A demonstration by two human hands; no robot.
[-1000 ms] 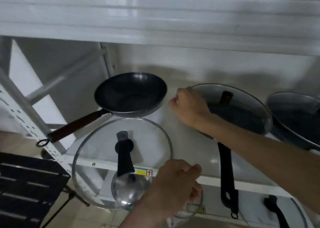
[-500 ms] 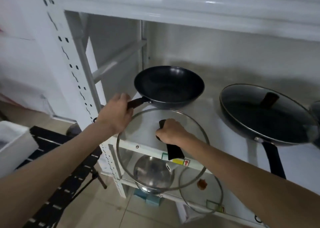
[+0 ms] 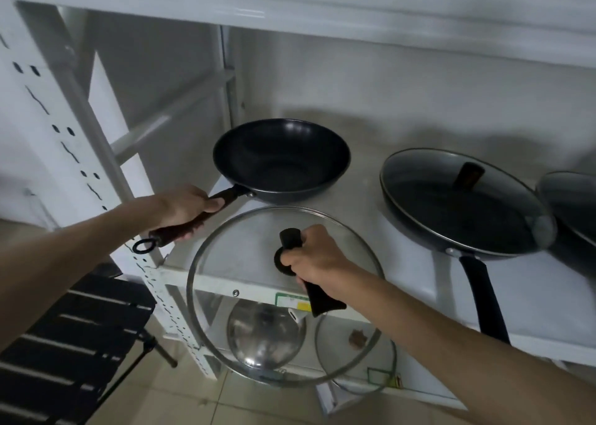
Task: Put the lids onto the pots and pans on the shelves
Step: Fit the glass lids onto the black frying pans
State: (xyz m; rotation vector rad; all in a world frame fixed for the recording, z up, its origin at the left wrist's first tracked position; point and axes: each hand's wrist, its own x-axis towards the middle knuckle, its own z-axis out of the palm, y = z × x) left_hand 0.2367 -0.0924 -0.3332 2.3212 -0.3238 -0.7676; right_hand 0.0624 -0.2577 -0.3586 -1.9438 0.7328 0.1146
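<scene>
A dark wok (image 3: 281, 158) without a lid stands at the left end of the white shelf (image 3: 409, 273). My left hand (image 3: 185, 205) is closed around its brown handle. My right hand (image 3: 314, 256) grips the black handle of a large glass lid (image 3: 238, 256), held level just in front of the wok, over the shelf's front edge. To the right sits a black frying pan (image 3: 464, 211) with a glass lid on it. A third lidded pan (image 3: 571, 205) shows at the right edge.
The shelf above (image 3: 354, 1) hangs low over the pans. On the lower shelf lie a steel lid (image 3: 266, 337) and a smaller glass lid (image 3: 354, 357). The perforated upright (image 3: 80, 153) frames the left side. A black slatted chair (image 3: 64, 337) stands at lower left.
My left hand let go of the lid's rim and closed on the wok's handle. My right hand left the frying pan's lid and took the big lid's handle. The view shifted left.
</scene>
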